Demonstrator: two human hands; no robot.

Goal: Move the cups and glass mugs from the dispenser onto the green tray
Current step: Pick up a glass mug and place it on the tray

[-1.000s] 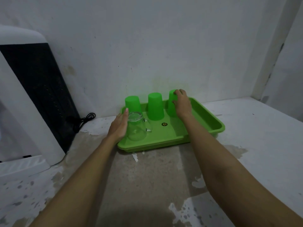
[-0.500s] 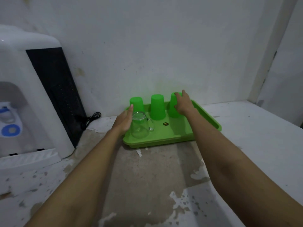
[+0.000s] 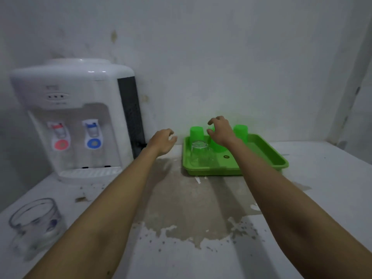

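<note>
Hands hang empty above the counter [image 3: 181,208]: the left hand [image 3: 162,142] loosely curled between dispenser [image 3: 76,117] and green tray [image 3: 267,156], the right hand [image 3: 221,130] spread over the tray's middle green cup [image 3: 218,148]. Two more green cups [image 3: 196,133] flank it, a glass mug [image 3: 199,155] stands upside down in front, and another glass mug [image 3: 35,224] sits at the counter's near left.

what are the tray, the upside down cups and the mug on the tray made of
Green tray: likely plastic, uniform bright colour, smooth moulded rim. Green cups: same opaque plastic look, matte. Glass mug: clear, see-through with light glints, probably glass.
</note>
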